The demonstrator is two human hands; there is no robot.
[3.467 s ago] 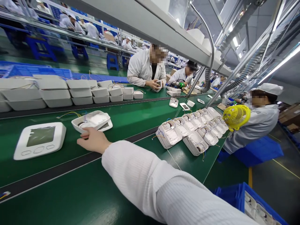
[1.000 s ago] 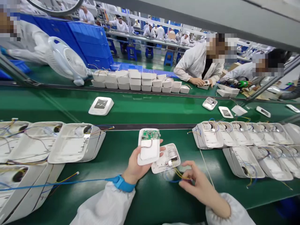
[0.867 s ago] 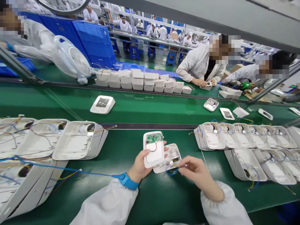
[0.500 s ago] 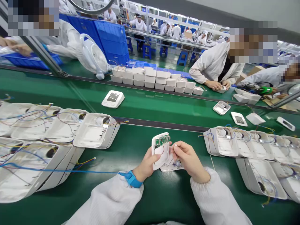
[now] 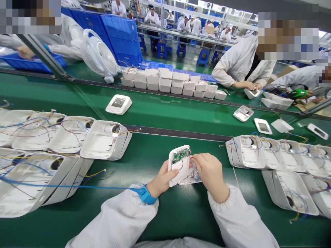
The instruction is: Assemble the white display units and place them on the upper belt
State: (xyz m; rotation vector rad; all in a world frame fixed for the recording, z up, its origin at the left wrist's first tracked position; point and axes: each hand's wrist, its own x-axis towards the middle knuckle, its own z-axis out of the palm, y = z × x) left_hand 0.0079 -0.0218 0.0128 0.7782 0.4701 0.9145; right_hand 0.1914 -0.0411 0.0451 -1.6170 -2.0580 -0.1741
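Observation:
Upright in my left hand (image 5: 165, 177) is a white plastic panel (image 5: 179, 172), gripped along its lower left edge with the thumb on its face. A green circuit board (image 5: 181, 155) runs across the panel's top, with a thin dark wire curving below it. My right hand (image 5: 210, 172) pinches a small wire connector at the board's right edge; the fingers largely hide it. Behind the panel and under my right hand, a white housing half (image 5: 190, 178) lies open on the green table, wires inside it. A blue wrist strap (image 5: 146, 195) with a cord circles my left wrist.
Open white housings (image 5: 103, 141) with loose wires stand in rows at left, and more housings (image 5: 249, 151) at right. A finished-looking unit with a screen (image 5: 119, 104) lies on the conveyor (image 5: 165, 113). Beyond are stacked shells (image 5: 165, 82), a fan (image 5: 100, 57) and co-workers.
My right hand has turned and closed in on the circuit board's right edge, bringing the small connector there. My left hand still holds the panel. Across the line, a co-worker's hands have shifted a unit.

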